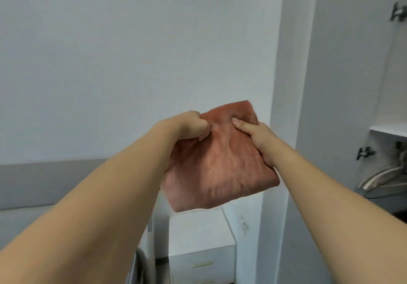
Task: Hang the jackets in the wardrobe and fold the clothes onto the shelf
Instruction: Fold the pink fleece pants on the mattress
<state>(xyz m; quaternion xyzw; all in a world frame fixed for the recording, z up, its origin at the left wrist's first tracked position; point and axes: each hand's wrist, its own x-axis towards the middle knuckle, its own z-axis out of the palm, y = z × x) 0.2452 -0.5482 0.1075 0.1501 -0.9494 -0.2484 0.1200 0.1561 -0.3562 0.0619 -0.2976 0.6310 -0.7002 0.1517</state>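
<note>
Head view: both bare arms reach forward and up, holding a folded reddish-brown garment in the air in front of a pale wall. The left hand is clenched on the garment's upper left corner, fingers curled in and bunching the cloth into a pucker. The right hand grasps the upper right side, its thumb lying flat on the front face and the other fingers hidden behind the cloth.

Between the two grips the top edge runs up to a rounded corner above the right thumb. Below the grips the folded bundle hangs free; its lower edge and lower right corner touch nothing.

Straight beneath the hanging edge stands a white bedside cabinet with drawers, well apart from the cloth. Left of the left grip the wall is bare, with a grey band lower down. Just right of the right grip a white vertical wardrobe panel rises. Beyond it, further right, the wardrobe interior is open: a white shelf at about the height of the grips, metal hinges on the far side, and light-coloured hangers below the shelf. The garment is outside the wardrobe, left of the panel's edge.
</note>
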